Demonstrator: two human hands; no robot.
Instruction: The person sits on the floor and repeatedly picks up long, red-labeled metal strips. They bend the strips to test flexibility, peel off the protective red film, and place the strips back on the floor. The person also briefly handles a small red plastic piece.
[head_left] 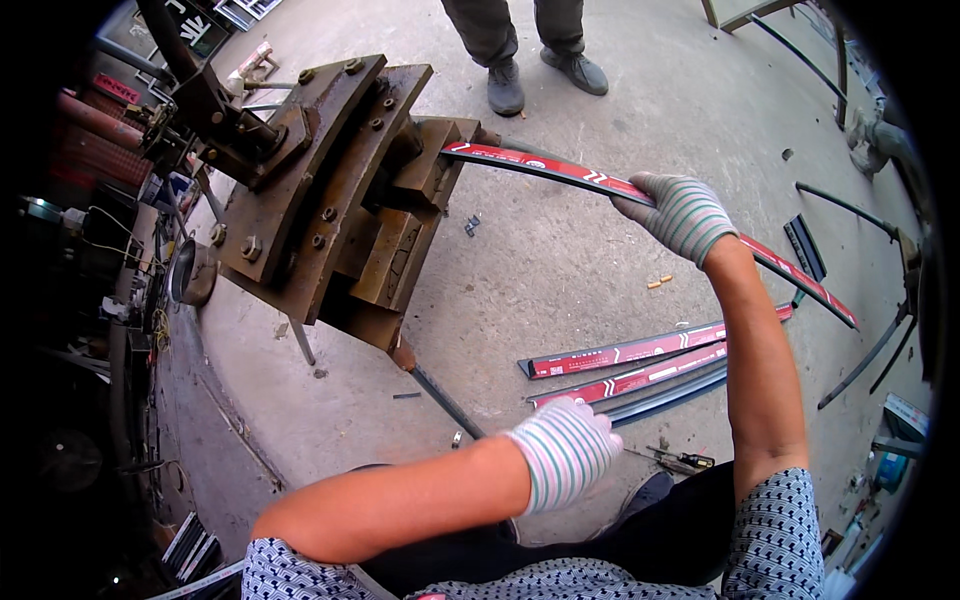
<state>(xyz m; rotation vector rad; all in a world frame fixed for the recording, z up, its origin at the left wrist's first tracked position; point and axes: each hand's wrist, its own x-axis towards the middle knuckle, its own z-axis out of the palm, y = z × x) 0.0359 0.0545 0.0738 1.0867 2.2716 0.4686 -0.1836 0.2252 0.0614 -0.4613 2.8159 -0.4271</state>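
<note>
Observed from the side: a long, narrow, slightly bowed strip with a red printed face and dark edge (565,170) hangs above the grey concrete floor (570,275). Its far end meets the right-hand upper corner of a heavy brown steel machine with bolted plates (352,180); whether that end is seated or merely touching cannot be determined.

Hazards: with one hand carrying the length, the strip could roll or slip off the block if the wrist turns or the glove slides on the film. The overhanging near end could swing and knock something. The loose red-faced strips (640,350), splayed on the floor below, could be scuffed by a foot or a dropped piece.

Pose: the right hand (685,215), in a striped knit glove, is stretched far forward, arm nearly straight, fingers closed around the strip near mid-length. The left hand (568,450), gloved alike, lies across the body over the left ends of the loose strips, fingers curled; whether they enclose anything cannot be told.
</note>
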